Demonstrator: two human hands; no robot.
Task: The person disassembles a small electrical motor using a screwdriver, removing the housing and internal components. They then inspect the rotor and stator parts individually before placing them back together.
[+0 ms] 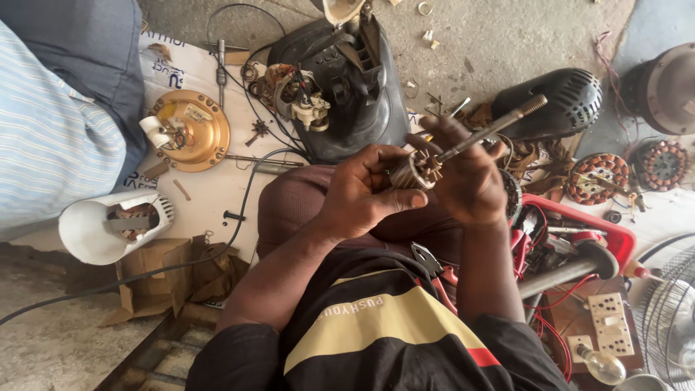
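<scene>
Both of your hands gripped one motor rotor above your lap: your left hand closed around its winding end, your right hand wrapped behind it, the steel shaft jutting toward a black motor housing. Pliers lay on your thigh.

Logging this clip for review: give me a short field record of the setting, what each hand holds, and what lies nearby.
setting: cluttered repair spot on the floor
left hand: grips the motor rotor
right hand: fingers around the rotor's shaft
near left: gold round plate, white housing
near right: red tray, light bulb
</scene>
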